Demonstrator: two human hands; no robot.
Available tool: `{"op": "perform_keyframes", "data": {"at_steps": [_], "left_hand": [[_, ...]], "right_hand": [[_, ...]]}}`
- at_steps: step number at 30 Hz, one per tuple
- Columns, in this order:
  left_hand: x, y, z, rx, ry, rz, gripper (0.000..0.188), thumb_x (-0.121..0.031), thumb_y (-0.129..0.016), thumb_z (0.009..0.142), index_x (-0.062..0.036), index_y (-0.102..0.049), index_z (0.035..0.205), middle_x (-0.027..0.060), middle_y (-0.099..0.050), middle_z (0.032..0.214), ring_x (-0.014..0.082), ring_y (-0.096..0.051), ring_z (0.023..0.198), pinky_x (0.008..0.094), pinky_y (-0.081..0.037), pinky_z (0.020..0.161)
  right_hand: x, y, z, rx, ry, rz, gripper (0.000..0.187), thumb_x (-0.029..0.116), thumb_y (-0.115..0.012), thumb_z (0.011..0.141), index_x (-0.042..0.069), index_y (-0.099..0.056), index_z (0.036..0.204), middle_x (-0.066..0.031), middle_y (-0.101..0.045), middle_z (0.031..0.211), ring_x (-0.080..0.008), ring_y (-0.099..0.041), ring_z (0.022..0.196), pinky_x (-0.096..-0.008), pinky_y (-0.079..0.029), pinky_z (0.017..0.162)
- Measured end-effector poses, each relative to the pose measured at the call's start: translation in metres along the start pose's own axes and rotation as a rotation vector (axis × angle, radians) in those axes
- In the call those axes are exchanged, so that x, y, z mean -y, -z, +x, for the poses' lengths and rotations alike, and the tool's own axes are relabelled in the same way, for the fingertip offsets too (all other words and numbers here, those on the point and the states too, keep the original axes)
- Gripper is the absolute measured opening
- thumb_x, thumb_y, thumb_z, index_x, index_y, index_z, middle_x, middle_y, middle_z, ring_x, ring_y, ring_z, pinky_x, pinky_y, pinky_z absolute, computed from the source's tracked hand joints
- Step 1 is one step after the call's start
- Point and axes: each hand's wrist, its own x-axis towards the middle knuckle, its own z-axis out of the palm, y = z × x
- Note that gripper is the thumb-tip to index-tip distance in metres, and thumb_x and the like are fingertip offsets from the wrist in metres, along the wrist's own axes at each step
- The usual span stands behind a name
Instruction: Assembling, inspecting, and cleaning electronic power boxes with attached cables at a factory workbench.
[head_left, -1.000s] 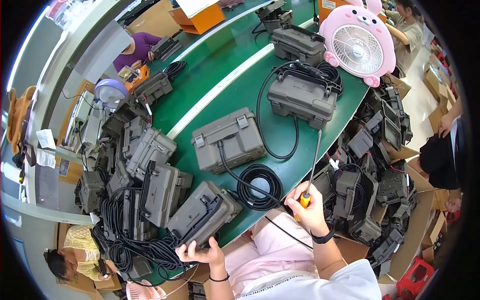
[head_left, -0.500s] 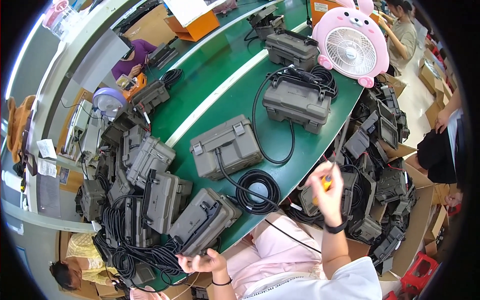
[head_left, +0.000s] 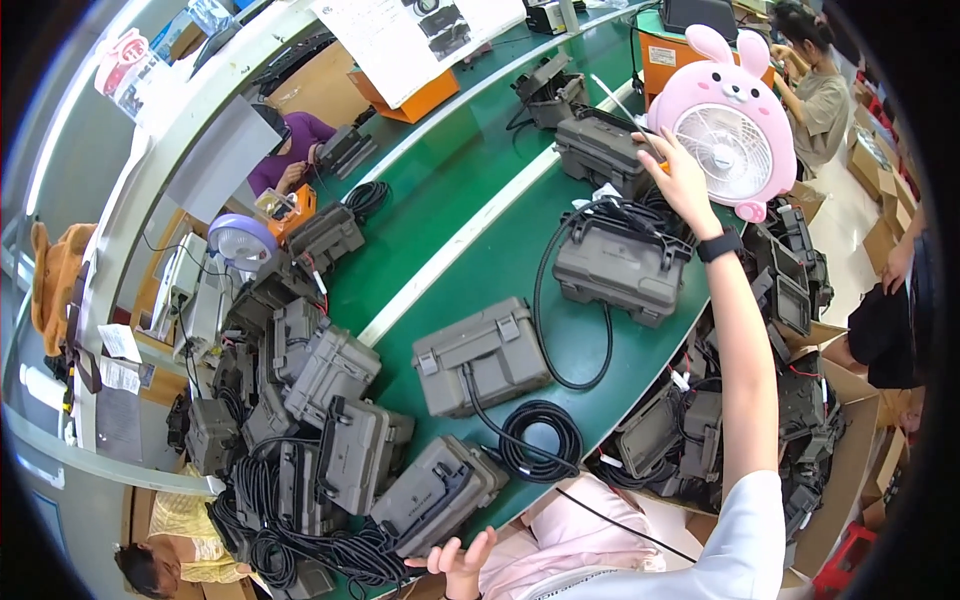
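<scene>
My right hand (head_left: 680, 180) reaches out to the far right of the bench, closed around a screwdriver (head_left: 622, 103) with a yellow-orange handle and a long metal shaft. The shaft points up and to the left, over a grey latched box (head_left: 598, 152). Just nearer than that hand sits another grey box (head_left: 620, 265) with black cable bunched behind it. My left hand (head_left: 460, 555) is low at the bench's front edge, fingers apart, beside a tilted grey box (head_left: 438, 495) and black cables. It holds nothing that I can see.
A grey box (head_left: 482, 357) and a coiled black cable (head_left: 540, 441) occupy the middle of the green bench (head_left: 400, 265). More boxes pile up left. A pink rabbit-shaped fan (head_left: 735, 135) stands far right; boxes fill a carton (head_left: 850, 470) beside the bench. Other people sit nearby.
My right hand has swung up and away from the bench's near right edge to its far end, carrying the screwdriver. My left hand has shifted slightly right and down in view.
</scene>
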Motion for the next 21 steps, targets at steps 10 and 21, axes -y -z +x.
{"op": "perform_keyframes", "data": {"at_steps": [10,21], "left_hand": [[0.004,0.038,0.006,0.392,-0.118,-0.133,0.043,-0.029,-0.082,0.078,-0.0502,-0.063,0.111,0.0004,-0.043,0.118,0.0254,-0.043,0.115,0.0645,-0.002,0.119],[0.004,0.055,0.061,0.531,-0.067,-0.121,0.050,-0.021,-0.045,0.099,-0.0380,-0.048,0.146,0.0010,-0.049,0.111,0.0193,-0.051,0.107,0.0342,-0.041,0.099]], "right_hand": [[-0.012,-0.036,0.012,0.082,-0.099,-0.031,0.095,0.040,-0.084,0.067,0.019,-0.041,0.149,-0.0187,-0.061,0.129,-0.0364,-0.063,0.113,-0.0432,-0.051,0.096],[0.000,-0.059,0.020,0.211,0.126,0.175,0.101,0.049,-0.087,0.066,0.014,-0.041,0.149,-0.0242,-0.058,0.132,-0.0360,-0.059,0.121,-0.0424,-0.049,0.101]]}}
